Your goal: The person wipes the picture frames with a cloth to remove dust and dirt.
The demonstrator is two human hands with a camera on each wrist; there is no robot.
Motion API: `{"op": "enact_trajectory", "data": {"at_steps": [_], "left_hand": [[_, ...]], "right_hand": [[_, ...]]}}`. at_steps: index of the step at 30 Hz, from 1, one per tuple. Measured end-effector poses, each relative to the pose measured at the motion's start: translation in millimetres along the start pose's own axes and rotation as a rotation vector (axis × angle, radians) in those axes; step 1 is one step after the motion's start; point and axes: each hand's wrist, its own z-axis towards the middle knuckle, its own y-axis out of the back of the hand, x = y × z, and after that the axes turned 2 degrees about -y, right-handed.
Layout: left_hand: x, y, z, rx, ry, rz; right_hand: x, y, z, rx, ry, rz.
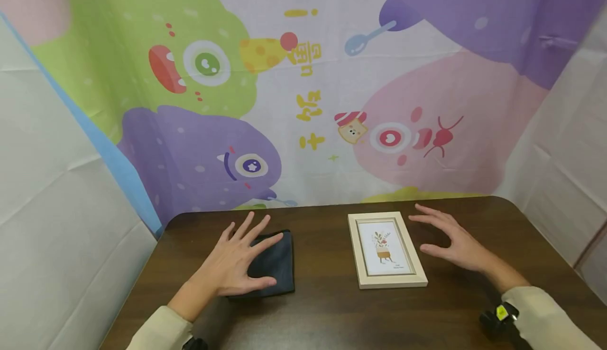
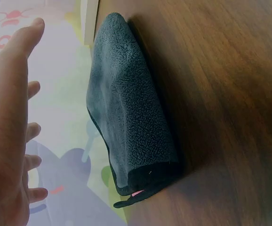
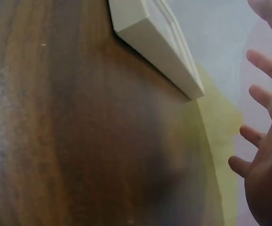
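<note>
A folded dark grey-blue cloth (image 1: 277,265) with black edging lies on the table at the left. My left hand (image 1: 232,265) hovers over its left part, fingers spread and holding nothing; in the left wrist view the fuzzy cloth (image 2: 131,99) is apart from the hand (image 2: 6,127). Right of the middle, a pale wooden picture frame (image 1: 392,282) lies flat, with a print of a plant in a legged pot. Just beyond its right side is my right hand (image 1: 457,242), fingers apart and empty. The right wrist view shows a gap between the frame (image 3: 159,52) and that hand (image 3: 268,155).
The dark brown wooden table (image 1: 327,318) has rounded far corners. Behind it hangs a curtain (image 1: 327,181) printed with cartoon monsters. Pale cloth walls (image 1: 61,223) stand on both sides. A black device (image 1: 498,318) is strapped at the right wrist.
</note>
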Motion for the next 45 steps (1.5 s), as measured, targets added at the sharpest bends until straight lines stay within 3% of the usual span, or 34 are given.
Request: {"op": "enact_trajectory", "data": {"at_steps": [13,25,31,45], "left_hand": [[-2.0,-2.7,0.5,0.009,0.0,-0.014],[-3.1,-4.9,0.6,0.013,0.007,-0.01],[-3.4,-5.4,0.9,0.014,0.007,-0.008],[-4.4,-6.0,1.7,0.024,0.016,-0.016]], "right_hand": [[-8.8,-18.9,-7.6,0.048,-0.017,0.027],[-15.7,-24.3,-10.8,0.097,-0.079,0.05],[-14.9,-27.6,-11.5,0.074,-0.059,0.013],[-15.9,-27.2,-12.7,0.122,-0.081,0.013]]}}
